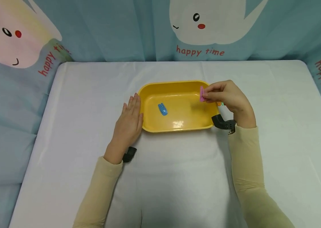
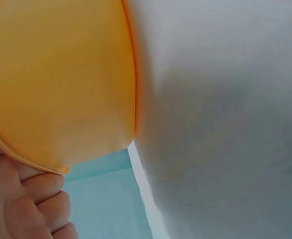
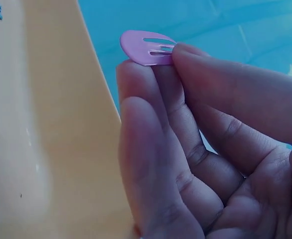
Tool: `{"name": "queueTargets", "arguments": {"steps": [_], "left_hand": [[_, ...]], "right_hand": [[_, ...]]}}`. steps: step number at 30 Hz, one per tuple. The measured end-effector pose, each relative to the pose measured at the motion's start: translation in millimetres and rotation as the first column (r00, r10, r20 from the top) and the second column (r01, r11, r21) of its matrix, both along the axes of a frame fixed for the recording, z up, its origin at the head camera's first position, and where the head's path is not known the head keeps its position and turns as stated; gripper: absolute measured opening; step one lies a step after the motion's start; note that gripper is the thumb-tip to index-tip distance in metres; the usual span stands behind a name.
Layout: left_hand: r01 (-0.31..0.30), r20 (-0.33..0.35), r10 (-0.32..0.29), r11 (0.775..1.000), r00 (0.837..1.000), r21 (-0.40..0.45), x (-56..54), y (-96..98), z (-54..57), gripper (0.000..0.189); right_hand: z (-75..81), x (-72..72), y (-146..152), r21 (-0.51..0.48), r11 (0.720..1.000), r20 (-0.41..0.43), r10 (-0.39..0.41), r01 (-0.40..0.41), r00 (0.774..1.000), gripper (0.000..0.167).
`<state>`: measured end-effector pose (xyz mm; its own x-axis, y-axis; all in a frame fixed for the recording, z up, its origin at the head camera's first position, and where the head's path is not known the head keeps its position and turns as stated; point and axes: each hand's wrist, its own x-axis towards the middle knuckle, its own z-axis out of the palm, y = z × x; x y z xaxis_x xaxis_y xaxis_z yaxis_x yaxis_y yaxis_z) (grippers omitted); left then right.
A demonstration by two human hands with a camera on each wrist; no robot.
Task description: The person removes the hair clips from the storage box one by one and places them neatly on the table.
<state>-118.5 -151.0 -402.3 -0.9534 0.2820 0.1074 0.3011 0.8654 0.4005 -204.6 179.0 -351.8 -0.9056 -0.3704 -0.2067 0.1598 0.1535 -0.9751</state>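
Note:
A yellow tray stands on the white-covered table. My left hand rests against the tray's left end, its fingers straight along the rim; the left wrist view shows those fingers by the tray's edge. Over the tray's right end, my right hand pinches a pink snap hair clip between thumb and fingertips. Up close in the right wrist view, the pink clip has slots in its flat body. A blue hair clip lies inside the tray, left of its middle.
Just outside the tray's right rim, small orange and green pieces peek out from beneath my right hand, mostly hidden. The white table cover surrounds the tray. A blue curtain with whale prints hangs behind and at the sides.

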Motion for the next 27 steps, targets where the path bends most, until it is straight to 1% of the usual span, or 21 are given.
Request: {"name": "queueTargets", "arguments": {"steps": [4, 12, 20, 23, 27], "left_hand": [[0.005, -0.008, -0.005, 1.000, 1.000, 0.008, -0.1, -0.1, 0.8, 0.055], [0.004, -0.003, -0.004, 1.000, 1.000, 0.014, -0.2, -0.1, 0.7, 0.055], [0.001, 0.008, -0.001, 1.000, 1.000, 0.007, 0.5, -0.1, 1.0, 0.055], [0.000, 0.006, 0.000, 1.000, 1.000, 0.008, 0.2, 0.2, 0.9, 0.055], [0.001, -0.002, -0.001, 1.000, 1.000, 0.010, -0.5, 0.9, 0.6, 0.054]], "right_hand": [[1.4, -0.8, 4.4, -0.001, 0.999, 0.005, -0.037, 0.037, 0.999, 0.010], [1.2, -2.1, 13.3, -0.002, 0.998, 0.005, -0.065, 0.065, 0.998, 0.007], [-2.2, -2.2, 28.7, -0.062, 0.993, 0.026, -0.102, 0.104, 0.994, 0.005], [-2.6, -2.3, 34.4, -0.083, 0.987, 0.049, -0.135, 0.139, 0.990, 0.005], [-2.8, -1.5, 40.7, -0.122, 0.975, 0.070, -0.177, 0.185, 0.982, 0.009]]}}
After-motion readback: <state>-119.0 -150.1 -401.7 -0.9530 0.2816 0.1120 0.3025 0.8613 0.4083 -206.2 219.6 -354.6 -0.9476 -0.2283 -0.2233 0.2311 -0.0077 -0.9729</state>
